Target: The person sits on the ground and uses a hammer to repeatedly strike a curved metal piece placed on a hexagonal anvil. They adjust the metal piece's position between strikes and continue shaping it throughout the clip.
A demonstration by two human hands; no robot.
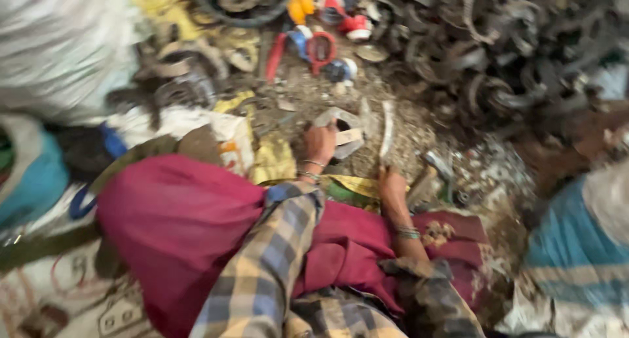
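Gripping a pale, flat scrap piece (341, 136) on the littered ground, the left hand (320, 145) has fingers clamped on it; the right hand (392, 184) grasps a slim blade (387, 131) upright beside it. Judged best: steady the piece before cutting.

Heap of dark metal rings (504, 56), red-handled scissors (319, 49), white sack (59, 43), blue-striped sack (576, 253), magenta cloth (177, 226).

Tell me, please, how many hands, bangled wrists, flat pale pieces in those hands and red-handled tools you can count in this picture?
Hands: 2, the left hand and the right hand.
Bangled wrists: 2.
Flat pale pieces held: 2, a pale angular piece in the left and a long pale strip in the right.
Red-handled tools: 1, blurred.
Total: 7.
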